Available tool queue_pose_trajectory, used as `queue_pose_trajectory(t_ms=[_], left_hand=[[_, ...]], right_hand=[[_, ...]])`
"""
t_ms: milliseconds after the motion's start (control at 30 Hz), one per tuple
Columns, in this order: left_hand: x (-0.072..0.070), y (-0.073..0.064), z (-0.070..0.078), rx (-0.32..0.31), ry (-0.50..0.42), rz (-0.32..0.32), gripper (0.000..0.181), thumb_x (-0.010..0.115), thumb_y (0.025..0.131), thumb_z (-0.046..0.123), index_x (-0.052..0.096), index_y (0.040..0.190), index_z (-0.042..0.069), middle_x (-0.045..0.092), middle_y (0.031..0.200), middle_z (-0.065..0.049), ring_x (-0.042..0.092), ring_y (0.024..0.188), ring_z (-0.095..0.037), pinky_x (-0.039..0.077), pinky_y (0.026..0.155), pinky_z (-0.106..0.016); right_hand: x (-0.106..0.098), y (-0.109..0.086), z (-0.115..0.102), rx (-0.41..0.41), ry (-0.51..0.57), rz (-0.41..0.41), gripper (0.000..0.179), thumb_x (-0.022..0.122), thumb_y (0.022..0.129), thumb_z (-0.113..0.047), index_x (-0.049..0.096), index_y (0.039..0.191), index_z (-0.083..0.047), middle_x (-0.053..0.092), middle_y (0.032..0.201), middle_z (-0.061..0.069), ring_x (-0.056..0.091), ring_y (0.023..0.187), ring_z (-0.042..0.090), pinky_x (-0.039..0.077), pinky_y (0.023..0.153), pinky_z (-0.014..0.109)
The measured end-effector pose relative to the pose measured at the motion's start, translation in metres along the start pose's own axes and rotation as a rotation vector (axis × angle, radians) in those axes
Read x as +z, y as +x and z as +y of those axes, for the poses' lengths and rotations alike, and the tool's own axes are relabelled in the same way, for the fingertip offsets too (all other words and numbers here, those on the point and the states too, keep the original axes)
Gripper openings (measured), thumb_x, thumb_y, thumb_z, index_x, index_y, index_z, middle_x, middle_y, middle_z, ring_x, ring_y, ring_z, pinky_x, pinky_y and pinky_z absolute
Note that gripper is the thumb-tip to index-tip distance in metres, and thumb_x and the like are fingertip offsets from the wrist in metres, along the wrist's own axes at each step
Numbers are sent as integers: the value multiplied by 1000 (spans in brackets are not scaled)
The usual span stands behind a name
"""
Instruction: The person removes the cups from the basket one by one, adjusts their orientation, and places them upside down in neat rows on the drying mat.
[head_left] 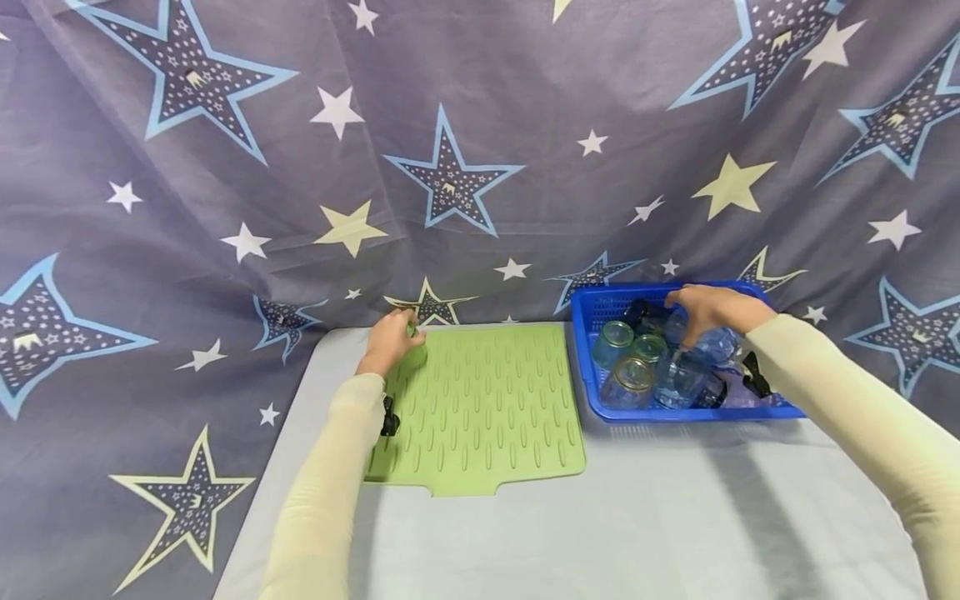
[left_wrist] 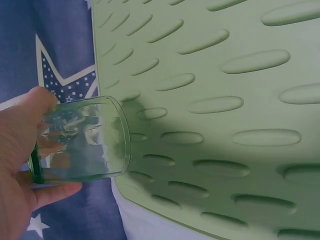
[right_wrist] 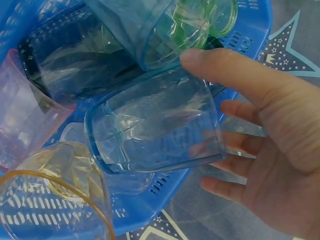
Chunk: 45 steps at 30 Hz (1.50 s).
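Note:
My left hand [head_left: 390, 340] grips a clear greenish drinking glass [left_wrist: 82, 140] round its base, at the far left corner of a green ridged drying mat [head_left: 487, 400]. The glass is mouth down, its rim at the mat; whether it bears fully on the mat cannot be told. My right hand [head_left: 705, 312] reaches into a blue plastic basket [head_left: 697, 417], around the base end of a light blue glass [right_wrist: 155, 125] lying on its side. Thumb and fingers are spread there, without a clear grip. Some fingertips show through the glass.
Several other glasses crowd the basket: a dark blue one [right_wrist: 85, 60], a pink one [right_wrist: 25, 115], an amber-rimmed one [right_wrist: 60, 185] and green ones [head_left: 648, 347]. A white-covered table [head_left: 570, 533] lies in front. A star-patterned cloth [head_left: 525, 200] hangs behind mat and basket.

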<state>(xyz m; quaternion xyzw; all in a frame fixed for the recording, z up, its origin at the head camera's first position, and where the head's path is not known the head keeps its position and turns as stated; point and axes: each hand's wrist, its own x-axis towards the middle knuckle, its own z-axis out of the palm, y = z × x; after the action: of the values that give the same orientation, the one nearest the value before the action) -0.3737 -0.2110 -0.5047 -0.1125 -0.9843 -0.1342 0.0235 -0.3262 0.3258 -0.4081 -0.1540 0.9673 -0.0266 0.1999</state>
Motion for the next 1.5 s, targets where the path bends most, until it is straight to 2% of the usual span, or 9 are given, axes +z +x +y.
queue_pose_trajectory(t_ms=[200, 367, 567, 767, 900, 1133, 1267, 1500], left_hand=[[4, 1, -5, -14, 28, -11, 36, 72, 91, 25, 67, 118, 2, 66, 114, -20, 67, 96, -38, 57, 82, -50], [7, 1, -6, -4, 30, -13, 33, 73, 90, 24, 67, 113, 1, 67, 111, -21, 67, 97, -40, 56, 84, -51], [10, -3, -7, -50, 15, -52, 33, 72, 91, 23, 66, 115, 1, 66, 113, -22, 67, 103, -41, 55, 87, -53], [12, -6, -8, -80, -24, -82, 36, 70, 95, 24, 64, 120, 0, 64, 118, -22, 65, 107, -41, 55, 88, -54], [11, -6, -9, -99, -49, -88, 37, 70, 96, 25, 63, 122, 0, 64, 120, -23, 66, 107, -42, 55, 88, -54], [11, -5, -13, -102, -65, -113, 39, 69, 97, 25, 62, 124, -1, 63, 121, -24, 65, 107, -41, 55, 87, -53], [11, -4, -12, -109, -71, -130, 40, 70, 96, 25, 62, 125, -1, 63, 119, -23, 65, 106, -40, 55, 87, -51], [11, -2, -12, -124, -69, -140, 39, 70, 97, 26, 61, 125, -1, 62, 120, -22, 65, 106, -39, 54, 86, -51]], right_hand=[[1, 1, -2, 14, 5, 0, 83, 90, 70, -21, 53, 141, 4, 51, 133, 33, 57, 115, 45, 54, 85, 54], [3, 0, -3, 49, -27, 3, 81, 87, 70, -20, 55, 141, -1, 48, 129, 33, 53, 112, 46, 50, 77, 50], [6, -2, -2, 68, -59, -11, 71, 85, 75, -33, 59, 138, -10, 43, 130, 33, 47, 117, 51, 50, 78, 59], [10, -2, 0, 83, -91, 1, 69, 81, 80, -40, 56, 136, -7, 41, 132, 34, 45, 120, 53, 50, 80, 62], [13, -1, 3, 76, -97, 8, 70, 78, 83, -40, 51, 135, -2, 43, 134, 34, 47, 120, 54, 48, 85, 64], [12, -3, 6, 81, -76, -24, 61, 72, 89, -41, 56, 141, -14, 36, 143, 35, 38, 129, 59, 45, 88, 71], [14, -8, 5, 72, -62, -17, 59, 70, 91, -39, 56, 142, -12, 33, 147, 37, 33, 133, 62, 43, 91, 73], [16, -9, 9, 59, -70, 20, 60, 74, 88, -36, 55, 139, -12, 42, 136, 33, 43, 124, 56, 47, 84, 66]])
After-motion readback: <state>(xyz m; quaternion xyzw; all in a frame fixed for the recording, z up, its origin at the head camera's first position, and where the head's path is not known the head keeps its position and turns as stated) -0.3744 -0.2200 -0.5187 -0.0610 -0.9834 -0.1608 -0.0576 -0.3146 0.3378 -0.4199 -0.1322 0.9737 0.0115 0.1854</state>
